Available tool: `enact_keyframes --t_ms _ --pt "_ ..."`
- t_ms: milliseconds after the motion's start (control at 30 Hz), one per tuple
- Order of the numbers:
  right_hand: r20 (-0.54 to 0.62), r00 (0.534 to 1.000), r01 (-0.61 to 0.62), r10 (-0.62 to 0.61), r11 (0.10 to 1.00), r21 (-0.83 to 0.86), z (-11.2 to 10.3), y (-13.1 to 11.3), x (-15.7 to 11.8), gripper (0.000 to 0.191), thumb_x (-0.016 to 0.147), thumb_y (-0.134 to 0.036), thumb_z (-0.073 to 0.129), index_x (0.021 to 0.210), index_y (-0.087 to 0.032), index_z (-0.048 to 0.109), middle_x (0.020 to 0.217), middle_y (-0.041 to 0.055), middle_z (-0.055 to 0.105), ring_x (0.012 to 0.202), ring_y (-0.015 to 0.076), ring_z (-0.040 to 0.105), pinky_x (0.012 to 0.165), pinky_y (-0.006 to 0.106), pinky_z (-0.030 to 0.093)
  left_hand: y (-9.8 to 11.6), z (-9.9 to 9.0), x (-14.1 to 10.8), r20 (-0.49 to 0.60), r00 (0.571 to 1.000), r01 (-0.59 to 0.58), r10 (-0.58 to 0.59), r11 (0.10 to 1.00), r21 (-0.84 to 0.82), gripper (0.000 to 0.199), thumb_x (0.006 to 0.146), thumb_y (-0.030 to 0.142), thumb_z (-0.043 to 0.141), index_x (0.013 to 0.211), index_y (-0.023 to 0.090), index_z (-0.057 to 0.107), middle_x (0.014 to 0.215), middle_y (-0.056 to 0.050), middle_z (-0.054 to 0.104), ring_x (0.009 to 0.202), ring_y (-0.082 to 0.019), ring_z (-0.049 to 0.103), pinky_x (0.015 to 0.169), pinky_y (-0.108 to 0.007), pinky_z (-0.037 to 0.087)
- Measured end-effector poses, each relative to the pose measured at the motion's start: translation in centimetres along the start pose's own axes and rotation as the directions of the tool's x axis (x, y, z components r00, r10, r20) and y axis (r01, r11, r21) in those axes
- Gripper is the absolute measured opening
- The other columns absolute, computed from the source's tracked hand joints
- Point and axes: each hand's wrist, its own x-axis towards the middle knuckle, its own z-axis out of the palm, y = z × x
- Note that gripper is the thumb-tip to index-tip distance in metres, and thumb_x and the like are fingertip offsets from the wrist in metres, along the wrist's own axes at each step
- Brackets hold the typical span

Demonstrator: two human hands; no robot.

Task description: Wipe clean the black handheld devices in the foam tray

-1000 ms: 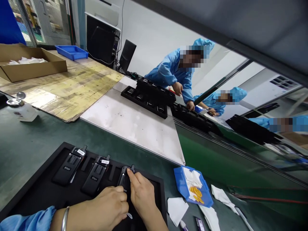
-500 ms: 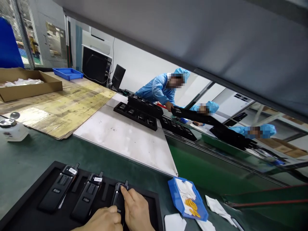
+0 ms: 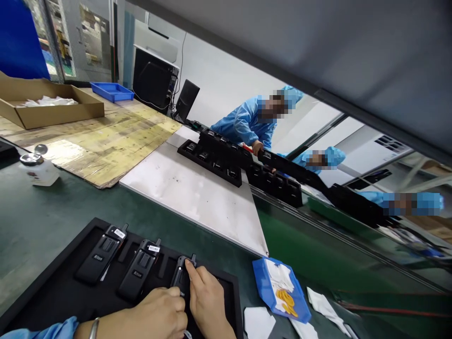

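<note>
Three black two-way radios lie back side up in a black foam tray (image 3: 226, 287). The left radio (image 3: 100, 254) and the middle radio (image 3: 139, 270) each bear a white label near the antenna end. My left hand (image 3: 155, 313) has its fingers curled over the lower part of the right-hand radio (image 3: 181, 278), partly hiding its lettering. My right hand (image 3: 210, 301) grips the same radio's right side, its index fingertip on the top end by the antenna. Something small and pale peeks out below my left hand, too little to make out.
Right of the tray stands a blue bin (image 3: 263, 287) with white pieces and yellow rings. White cloths (image 3: 325, 306) lie beyond it. A pump bottle (image 3: 38, 169) stands left. Black trays (image 3: 212, 165) sit on the white board (image 3: 197, 197), where a co-worker (image 3: 247, 117) in blue leans over.
The view has shifted, so the scene sits further right and more of my left forearm shows. Both hands stay on the right-hand radio. A co-worker's hand still holds a black tray.
</note>
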Motion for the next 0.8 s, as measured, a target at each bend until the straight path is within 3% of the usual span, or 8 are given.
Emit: enact_keyframes --t_ms 300,533,667,800 --pt "-0.059 0.998 -0.018 0.025 0.993 0.116 -0.7 0.1 0.3 0.035 0.094 -0.011 0.039 0.118 -0.019 0.063 0.078 0.0028 0.062 0.063 0.0134 0.059 0.058 0.023 0.045 -0.1 0.2 -0.1 -0.034 0.999 0.002 -0.002 1.0 -0.013 0.02 0.082 0.037 0.074 0.076 0.022 0.062 0.074 0.003 0.064 0.074 -0.017 0.061 0.055 -0.029 0.039" --pt "0.014 0.99 -0.135 0.137 0.944 0.301 -1.3 0.5 2.4 0.022 0.097 -0.017 0.044 0.099 -0.021 0.065 0.088 0.0039 0.061 0.074 0.0134 0.061 0.067 0.023 0.047 -0.7 1.6 0.1 -0.041 0.999 -0.034 0.035 0.999 0.013 0.024 0.076 0.041 0.078 0.074 0.022 0.063 0.07 0.003 0.062 0.069 -0.017 0.059 0.05 -0.03 0.037" --pt "0.083 0.992 -0.112 0.093 0.959 0.262 -1.8 0.3 3.9 0.023 0.096 -0.015 0.042 0.096 -0.021 0.064 0.087 0.0031 0.059 0.072 0.0132 0.059 0.066 0.023 0.044 -0.6 1.5 0.1 -0.043 0.999 -0.023 0.023 1.0 -0.005 0.023 0.076 0.04 0.078 0.074 0.022 0.063 0.07 0.003 0.062 0.07 -0.018 0.06 0.051 -0.031 0.038" --pt "0.149 0.987 -0.086 0.061 0.982 0.169 -2.2 0.0 5.0 0.021 0.094 -0.013 0.042 0.092 -0.022 0.061 0.089 0.0029 0.058 0.071 0.0134 0.056 0.067 0.024 0.042 0.0 0.1 -0.3 -0.049 0.998 0.027 -0.03 0.998 -0.054 0.019 0.082 0.036 0.074 0.076 0.022 0.062 0.075 0.002 0.065 0.076 -0.018 0.062 0.059 -0.029 0.044"
